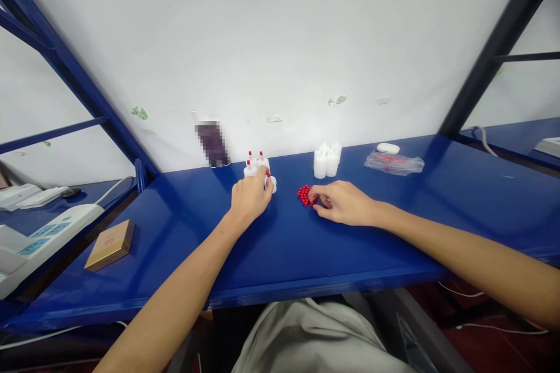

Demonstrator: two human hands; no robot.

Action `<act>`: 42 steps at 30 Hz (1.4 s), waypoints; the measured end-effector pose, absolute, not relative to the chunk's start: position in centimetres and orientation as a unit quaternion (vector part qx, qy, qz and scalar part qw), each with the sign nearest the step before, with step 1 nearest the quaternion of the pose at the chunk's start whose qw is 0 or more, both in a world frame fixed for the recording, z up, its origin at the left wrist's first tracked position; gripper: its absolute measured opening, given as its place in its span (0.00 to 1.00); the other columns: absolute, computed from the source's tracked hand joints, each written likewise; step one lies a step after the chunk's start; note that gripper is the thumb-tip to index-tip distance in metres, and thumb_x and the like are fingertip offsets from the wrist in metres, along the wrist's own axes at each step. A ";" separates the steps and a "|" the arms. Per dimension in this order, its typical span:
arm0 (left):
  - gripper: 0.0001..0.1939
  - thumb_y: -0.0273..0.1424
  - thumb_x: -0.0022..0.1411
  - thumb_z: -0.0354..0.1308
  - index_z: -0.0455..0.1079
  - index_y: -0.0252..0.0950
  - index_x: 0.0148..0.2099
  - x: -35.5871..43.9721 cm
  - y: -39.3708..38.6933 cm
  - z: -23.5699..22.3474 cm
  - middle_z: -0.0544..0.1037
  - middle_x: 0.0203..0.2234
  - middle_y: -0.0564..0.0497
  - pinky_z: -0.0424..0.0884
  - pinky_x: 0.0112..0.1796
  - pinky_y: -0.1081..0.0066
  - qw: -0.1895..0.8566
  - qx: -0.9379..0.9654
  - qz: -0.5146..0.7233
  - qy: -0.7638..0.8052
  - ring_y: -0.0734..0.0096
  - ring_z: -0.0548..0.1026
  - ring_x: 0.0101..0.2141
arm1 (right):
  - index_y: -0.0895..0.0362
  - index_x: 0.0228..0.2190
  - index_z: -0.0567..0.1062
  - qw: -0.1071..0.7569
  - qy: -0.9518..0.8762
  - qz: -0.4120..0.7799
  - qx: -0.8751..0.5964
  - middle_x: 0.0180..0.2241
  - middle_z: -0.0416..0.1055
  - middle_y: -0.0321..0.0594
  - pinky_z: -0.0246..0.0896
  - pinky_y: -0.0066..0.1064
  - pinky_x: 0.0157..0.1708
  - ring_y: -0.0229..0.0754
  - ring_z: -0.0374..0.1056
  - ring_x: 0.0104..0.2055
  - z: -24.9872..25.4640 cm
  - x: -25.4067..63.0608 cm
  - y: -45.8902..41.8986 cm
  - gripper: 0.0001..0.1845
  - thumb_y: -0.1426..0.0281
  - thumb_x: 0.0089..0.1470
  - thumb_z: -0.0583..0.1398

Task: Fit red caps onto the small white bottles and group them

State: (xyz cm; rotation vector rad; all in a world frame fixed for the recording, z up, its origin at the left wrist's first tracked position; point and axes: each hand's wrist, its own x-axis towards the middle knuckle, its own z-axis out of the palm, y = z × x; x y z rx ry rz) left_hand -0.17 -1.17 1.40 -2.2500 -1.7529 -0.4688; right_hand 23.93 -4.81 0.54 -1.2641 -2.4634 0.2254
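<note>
My left hand (250, 193) is closed around a small white bottle (273, 185) with a red tip, whose body shows past the thumb. Beside its fingers several white bottles (251, 171) with red caps stand close together. At the edge of a heap of small red caps (303, 193) is my right hand (345, 204). Its thumb and forefinger are bent together on a red cap, partly hidden by the fingertips. Behind the heap stands a cluster of white bottles (326, 163) with no red on top.
The blue tabletop (280, 250) meets a white wall. A dark phone (213, 144) leans there. A white oval case (388, 148) and a clear plastic bag (394, 163) lie at right. A gold box (110, 245) and a power strip (52, 239) are at left.
</note>
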 end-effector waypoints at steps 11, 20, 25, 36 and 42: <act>0.17 0.37 0.70 0.43 0.64 0.40 0.56 -0.3 -1.1 1.6 0.78 0.30 0.44 0.68 0.32 0.66 0.140 -0.775 -0.146 -0.599 0.55 0.79 0.31 | 0.55 0.40 0.70 0.264 -0.851 0.171 -0.420 0.24 0.68 0.33 0.52 0.30 0.29 0.38 0.62 0.25 0.6 24.4 -4.8 0.13 0.72 0.58 0.49; 0.14 0.33 0.70 0.48 0.68 0.40 0.54 1.5 -2.7 0.3 0.77 0.35 0.50 0.66 0.32 0.73 0.062 -0.950 -0.149 -0.266 0.70 0.75 0.32 | 0.56 0.33 0.68 0.366 -0.807 0.220 -0.407 0.26 0.68 0.34 0.56 0.31 0.33 0.39 0.63 0.29 0.2 24.6 -4.5 0.08 0.71 0.57 0.49; 0.15 0.34 0.71 0.46 0.68 0.40 0.54 2.6 -3.0 -0.4 0.76 0.39 0.50 0.65 0.29 0.72 0.124 -0.953 -0.124 -0.248 0.68 0.76 0.33 | 0.57 0.26 0.72 0.357 -0.794 0.186 -0.455 0.28 0.71 0.39 0.56 0.32 0.35 0.41 0.65 0.32 -0.2 24.8 -4.5 0.13 0.67 0.57 0.52; 0.05 0.30 0.65 0.56 0.72 0.39 0.41 3.0 -2.6 -0.6 0.73 0.31 0.53 0.63 0.30 0.74 -0.040 -0.941 -0.197 -0.274 0.73 0.71 0.30 | 0.56 0.17 0.65 0.355 -0.804 0.189 -0.439 0.21 0.65 0.36 0.54 0.31 0.31 0.38 0.61 0.26 -0.4 24.8 -4.4 0.20 0.67 0.58 0.47; 0.06 0.32 0.67 0.54 0.70 0.36 0.42 3.4 -3.1 -0.3 0.67 0.25 0.55 0.62 0.32 0.74 -0.122 -0.911 -0.308 -0.246 0.75 0.66 0.27 | 0.56 0.21 0.64 0.400 -0.759 0.323 -0.400 0.18 0.62 0.34 0.55 0.30 0.25 0.37 0.60 0.21 -0.5 24.3 -5.0 0.20 0.63 0.62 0.45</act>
